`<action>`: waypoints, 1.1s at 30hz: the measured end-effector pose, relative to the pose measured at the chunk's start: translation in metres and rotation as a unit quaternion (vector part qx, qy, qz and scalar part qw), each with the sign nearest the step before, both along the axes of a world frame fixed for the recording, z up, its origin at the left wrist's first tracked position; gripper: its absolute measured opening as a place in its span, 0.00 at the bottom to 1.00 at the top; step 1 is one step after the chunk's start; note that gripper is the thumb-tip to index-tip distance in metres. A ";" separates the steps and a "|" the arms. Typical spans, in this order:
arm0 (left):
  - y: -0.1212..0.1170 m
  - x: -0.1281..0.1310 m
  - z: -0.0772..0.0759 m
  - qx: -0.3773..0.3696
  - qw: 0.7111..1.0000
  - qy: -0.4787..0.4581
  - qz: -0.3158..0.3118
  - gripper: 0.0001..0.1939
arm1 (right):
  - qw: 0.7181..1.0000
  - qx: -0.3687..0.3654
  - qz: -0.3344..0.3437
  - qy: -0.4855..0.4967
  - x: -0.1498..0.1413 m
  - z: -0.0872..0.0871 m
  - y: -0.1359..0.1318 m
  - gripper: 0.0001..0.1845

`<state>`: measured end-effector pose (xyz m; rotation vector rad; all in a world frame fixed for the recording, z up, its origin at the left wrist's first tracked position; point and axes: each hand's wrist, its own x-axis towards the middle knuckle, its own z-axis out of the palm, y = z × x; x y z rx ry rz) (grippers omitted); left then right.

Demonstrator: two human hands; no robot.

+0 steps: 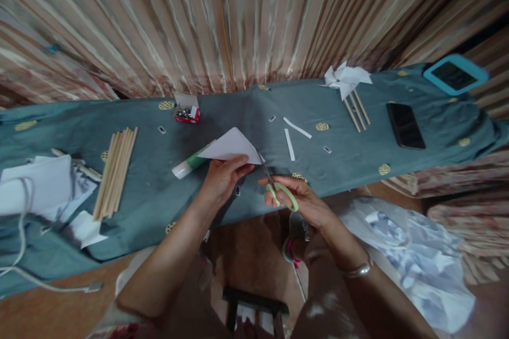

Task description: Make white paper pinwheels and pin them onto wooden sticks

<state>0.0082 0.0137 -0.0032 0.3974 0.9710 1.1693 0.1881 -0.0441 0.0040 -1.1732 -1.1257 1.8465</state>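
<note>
Folded white paper (pixel 230 144) over the middle of the counter (pixel 151 161), pinched between left hand's (pixel 225 176) thumb and fingers. Right hand (pixel 300 198) closed round the handles of the scissors (pixel 283 195), blades at the paper's right corner. Step in hand looks like trimming; it calls for a steady fold, fingertips clear. Tube (pixel 186 167) left, beside paper; strips (pixel 289 144) right; pinwheel (pixel 345 79) far right; sticks (pixel 115 172) left.

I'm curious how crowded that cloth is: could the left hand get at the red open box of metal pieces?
Probably yes: the red open box sits just beyond the left hand, though that hand would first have to release the folded white paper.
</note>
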 end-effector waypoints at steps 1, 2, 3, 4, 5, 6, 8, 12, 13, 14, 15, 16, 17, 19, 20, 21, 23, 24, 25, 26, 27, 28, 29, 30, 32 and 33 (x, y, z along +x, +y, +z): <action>-0.001 0.000 0.000 -0.002 1.000 0.000 -0.003 0.15 | 1.000 0.000 0.000 -0.001 0.000 0.000 0.000 0.30; -0.001 0.001 0.000 -0.003 1.000 0.000 -0.005 0.15 | 1.000 -0.001 -0.001 -0.002 0.000 0.000 0.000 0.30; -0.002 0.001 0.000 -0.003 1.000 0.000 -0.007 0.15 | 1.000 -0.003 -0.002 -0.002 0.000 0.000 0.000 0.30; -0.002 0.000 0.000 -0.002 1.000 -0.001 -0.009 0.15 | 1.000 -0.005 -0.004 -0.001 0.000 0.000 0.000 0.31; -0.002 0.000 0.000 0.000 1.000 -0.001 -0.012 0.15 | 1.000 -0.008 -0.006 0.001 0.000 0.000 0.000 0.31; -0.002 0.000 -0.001 0.003 1.000 -0.001 -0.015 0.15 | 1.000 -0.011 -0.009 0.004 0.000 0.001 -0.001 0.31; -0.003 -0.001 -0.002 0.006 1.000 0.001 -0.020 0.14 | 1.000 -0.020 -0.012 0.009 0.000 0.002 -0.001 0.32; -0.004 -0.001 -0.004 0.005 1.000 0.003 -0.025 0.14 | 0.999 -0.032 -0.015 0.002 -0.001 0.003 -0.002 0.32; -0.005 -0.001 -0.005 0.004 1.000 0.003 -0.025 0.14 | 0.999 -0.032 -0.014 -0.001 0.000 0.002 -0.003 0.32; -0.005 -0.001 -0.005 0.004 1.000 0.002 -0.025 0.15 | 0.999 -0.031 -0.013 -0.004 0.000 0.002 -0.003 0.31; -0.006 -0.001 -0.005 0.004 1.000 0.002 -0.024 0.15 | 1.000 -0.028 -0.011 -0.007 0.001 0.001 -0.003 0.30; -0.006 -0.001 -0.005 0.003 1.000 0.003 -0.023 0.15 | 1.000 -0.025 -0.010 -0.008 0.001 -0.001 -0.004 0.29; -0.006 -0.001 -0.005 0.002 1.000 0.004 -0.024 0.15 | 1.000 -0.022 -0.008 -0.008 0.001 -0.002 -0.004 0.28; -0.006 -0.001 -0.005 -0.001 1.000 0.006 -0.024 0.14 | 1.000 -0.018 -0.007 -0.006 0.002 -0.005 -0.005 0.27; -0.006 -0.001 -0.004 -0.002 1.000 0.006 -0.024 0.14 | 1.000 -0.017 -0.006 -0.005 0.002 -0.006 -0.005 0.26; -0.006 -0.001 -0.004 -0.002 1.000 0.006 -0.024 0.14 | 1.000 -0.016 -0.005 -0.003 0.002 -0.008 -0.006 0.26; -0.006 -0.002 -0.003 -0.002 1.000 0.005 -0.024 0.14 | 1.000 -0.013 -0.004 -0.001 0.002 -0.009 -0.006 0.24; -0.006 -0.002 -0.002 -0.003 1.000 0.005 -0.022 0.14 | 1.000 -0.012 -0.003 -0.001 0.001 -0.010 -0.006 0.24; -0.006 -0.002 -0.002 -0.004 1.000 0.006 -0.020 0.14 | 1.000 -0.012 -0.003 -0.002 0.001 -0.010 -0.006 0.24; -0.006 -0.002 -0.002 -0.006 1.000 0.007 -0.019 0.14 | 1.000 -0.012 -0.003 -0.003 0.001 -0.010 -0.006 0.24; -0.007 -0.001 -0.002 -0.008 1.000 0.009 -0.022 0.14 | 1.000 -0.012 -0.001 -0.004 0.001 -0.010 -0.006 0.24; -0.007 -0.001 -0.002 -0.010 1.000 0.010 -0.028 0.14 | 1.000 -0.013 0.000 -0.006 0.001 -0.010 -0.006 0.25; -0.007 -0.001 -0.002 -0.011 0.999 0.010 -0.034 0.13 | 1.000 -0.013 0.002 -0.007 0.001 -0.009 -0.005 0.25; -0.008 0.000 -0.003 -0.012 0.999 0.009 -0.041 0.14 | 1.000 -0.012 0.002 -0.007 0.001 -0.009 -0.005 0.25; -0.009 0.001 -0.004 -0.013 0.999 0.007 -0.047 0.14 | 1.000 -0.010 0.002 -0.006 0.001 -0.009 -0.005 0.25; -0.009 0.001 -0.004 -0.013 0.999 0.006 -0.048 0.14 | 1.000 -0.009 0.000 -0.005 0.001 -0.010 -0.005 0.24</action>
